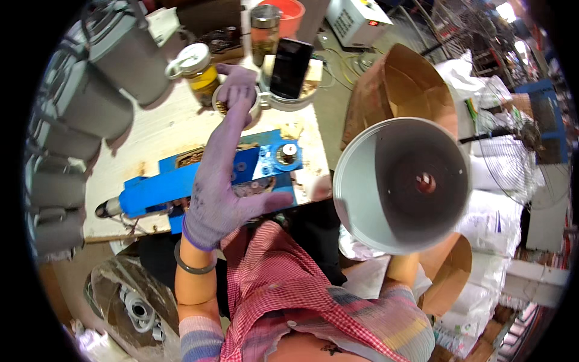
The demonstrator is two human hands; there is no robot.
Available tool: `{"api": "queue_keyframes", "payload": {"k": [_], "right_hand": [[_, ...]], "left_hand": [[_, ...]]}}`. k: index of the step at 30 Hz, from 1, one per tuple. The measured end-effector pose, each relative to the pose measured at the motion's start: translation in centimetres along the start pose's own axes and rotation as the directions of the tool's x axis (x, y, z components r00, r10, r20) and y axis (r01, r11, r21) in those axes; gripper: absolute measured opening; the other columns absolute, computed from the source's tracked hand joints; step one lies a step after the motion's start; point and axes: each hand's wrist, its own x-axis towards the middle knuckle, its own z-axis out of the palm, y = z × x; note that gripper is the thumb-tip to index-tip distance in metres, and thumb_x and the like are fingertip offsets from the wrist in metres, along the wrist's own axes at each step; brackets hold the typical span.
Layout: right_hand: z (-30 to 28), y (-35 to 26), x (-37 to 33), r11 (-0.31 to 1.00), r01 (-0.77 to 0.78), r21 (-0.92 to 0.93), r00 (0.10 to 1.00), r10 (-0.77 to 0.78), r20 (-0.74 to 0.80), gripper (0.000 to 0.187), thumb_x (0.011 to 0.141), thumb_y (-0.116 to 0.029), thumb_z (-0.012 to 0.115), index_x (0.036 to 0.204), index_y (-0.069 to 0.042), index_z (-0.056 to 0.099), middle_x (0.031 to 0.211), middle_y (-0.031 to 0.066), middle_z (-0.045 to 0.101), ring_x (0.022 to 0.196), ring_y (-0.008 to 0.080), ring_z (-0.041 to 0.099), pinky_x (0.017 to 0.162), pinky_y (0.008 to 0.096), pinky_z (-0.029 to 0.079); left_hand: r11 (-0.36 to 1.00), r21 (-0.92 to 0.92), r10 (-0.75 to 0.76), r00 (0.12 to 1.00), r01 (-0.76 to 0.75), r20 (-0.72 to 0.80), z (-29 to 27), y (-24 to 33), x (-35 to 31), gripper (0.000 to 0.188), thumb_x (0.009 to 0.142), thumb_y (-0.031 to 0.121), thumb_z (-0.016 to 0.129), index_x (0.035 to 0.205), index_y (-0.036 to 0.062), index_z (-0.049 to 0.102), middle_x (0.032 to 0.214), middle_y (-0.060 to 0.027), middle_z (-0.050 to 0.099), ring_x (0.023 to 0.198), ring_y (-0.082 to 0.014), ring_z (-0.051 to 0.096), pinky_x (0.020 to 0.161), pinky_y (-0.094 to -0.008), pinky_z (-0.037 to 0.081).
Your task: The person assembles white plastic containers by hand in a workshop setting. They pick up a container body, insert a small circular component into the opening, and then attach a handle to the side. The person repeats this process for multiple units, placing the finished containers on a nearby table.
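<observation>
My left hand [218,175], in a pale purple glove, reaches across the blue metal fixture [154,194] on the worktable. Its thumb is stretched out to the right, apart from the fingers. The fingers are over a small white cup [256,107] with small parts in it, and they partly cover it. A grey bucket [377,199] is tilted with its mouth toward me, and a small hole shows in its bottom. My right forearm rises behind this bucket, which appears to be held up by my right hand; the hand itself is hidden.
Several grey buckets [81,99] line the table's left side. A lidded jar [198,72], a tall glass jar [264,33] and a phone [291,67] stand at the back. Rightward are an open brown paper bag [368,99], a fan [522,145] and white sacks [494,211].
</observation>
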Motion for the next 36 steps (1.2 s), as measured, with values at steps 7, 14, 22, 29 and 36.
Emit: {"api": "queue_keyframes", "payload": {"k": [7, 14, 22, 29, 36], "right_hand": [[-3.5, -2.1, 1.0, 0.999, -0.013, 0.049, 0.996, 0.018, -0.09, 0.047, 0.093, -0.035, 0.038, 0.112, 0.003, 0.06, 0.105, 0.0128, 0.063, 0.092, 0.0189, 0.06, 0.08, 0.0321, 0.048], [-1.9, -0.3, 2.5, 0.999, -0.014, 0.05, 0.998, 0.017, -0.067, 0.047, 0.093, -0.034, 0.038, 0.111, 0.003, 0.06, 0.105, 0.0128, 0.063, 0.091, 0.0187, 0.06, 0.08, 0.0321, 0.048], [5.9, 6.5, 1.2, 0.96, 0.218, -0.178, 0.934, -0.153, 0.322, 0.043, 0.086, -0.033, 0.046, 0.104, 0.004, 0.058, 0.107, 0.0163, 0.06, 0.101, 0.024, 0.055, 0.093, 0.0362, 0.042], [10.2, 9.6, -0.7, 0.979, 0.185, -0.09, 0.901, -0.132, 0.414, 0.037, 0.084, -0.027, 0.05, 0.103, 0.003, 0.057, 0.107, 0.0163, 0.059, 0.102, 0.0248, 0.054, 0.097, 0.0368, 0.039], [10.5, 9.3, -1.0, 0.968, 0.221, -0.116, 0.897, -0.155, 0.414, 0.037, 0.085, -0.028, 0.05, 0.103, 0.003, 0.057, 0.106, 0.0164, 0.058, 0.101, 0.0245, 0.054, 0.095, 0.0373, 0.04]], "left_hand": [[0.705, -0.658, -0.314, 0.948, 0.264, 0.044, -1.0, 0.6, -7.8, 0.064, 0.082, -0.001, 0.071, 0.14, -0.0052, 0.045, 0.129, -0.0171, 0.06, 0.119, -0.0261, 0.06, 0.104, -0.0382, 0.045], [0.537, -0.771, -0.385, 0.913, 0.342, 0.137, 0.9, 1.6, -7.8, 0.066, 0.086, -0.009, 0.057, 0.147, -0.0052, 0.032, 0.14, -0.0195, 0.05, 0.129, -0.0264, 0.051, 0.111, -0.0372, 0.038], [0.715, -0.55, -0.626, 0.747, 0.433, -0.226, -3.5, -1.1, -10.2, 0.054, 0.1, 0.039, 0.052, 0.132, -0.0053, 0.05, 0.118, -0.0121, 0.062, 0.105, -0.0187, 0.061, 0.09, -0.0316, 0.049], [0.746, -0.504, -0.65, 0.64, 0.436, -0.409, -7.1, -2.5, -10.4, 0.044, 0.097, 0.031, 0.061, 0.123, -0.0041, 0.058, 0.113, -0.0106, 0.066, 0.1, -0.0177, 0.064, 0.086, -0.0317, 0.05], [0.706, -0.541, -0.685, 0.634, 0.456, -0.359, -7.6, -3.3, -10.2, 0.05, 0.094, 0.033, 0.064, 0.127, -0.0044, 0.055, 0.118, -0.0097, 0.063, 0.106, -0.0174, 0.059, 0.093, -0.0323, 0.047]]}}
